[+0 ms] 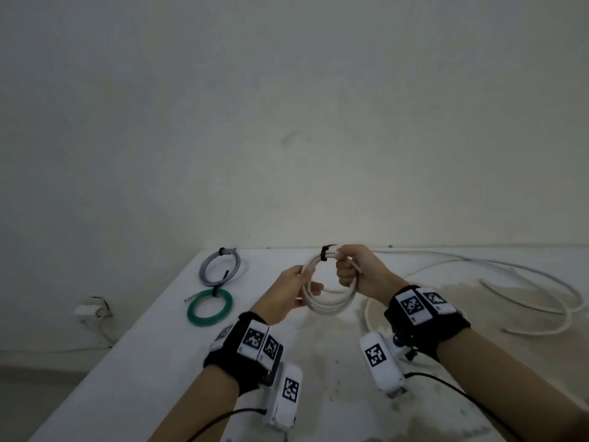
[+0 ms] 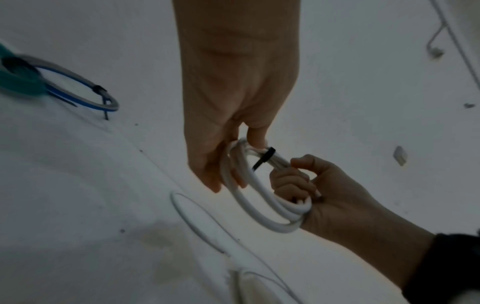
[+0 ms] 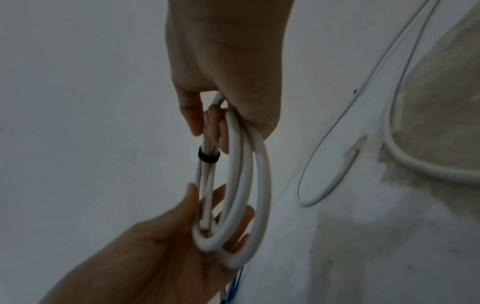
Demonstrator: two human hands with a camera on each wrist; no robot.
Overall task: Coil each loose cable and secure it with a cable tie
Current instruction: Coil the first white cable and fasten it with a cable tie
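A white cable coil [image 1: 330, 306] hangs in the air over the white table [image 1: 153, 362], held between both hands. A black cable tie [image 1: 324, 253] wraps its top strands; the tie [image 2: 265, 158] sticks out to one side. My right hand [image 1: 345, 271] grips the coil's right side in a fist, just beside the tie [image 3: 208, 157]. My left hand [image 1: 307, 287] pinches the coil's left side between thumb and fingers. In the right wrist view the left hand [image 3: 221, 222] has fingers passing through the coil [image 3: 262, 185].
A grey-blue coil [image 1: 220, 267] and a green coil [image 1: 210, 307], each with a black tie, lie at the table's far left. A long loose white cable [image 1: 526, 272] sprawls over the table's right side. A wall [image 1: 287, 122] stands behind the table.
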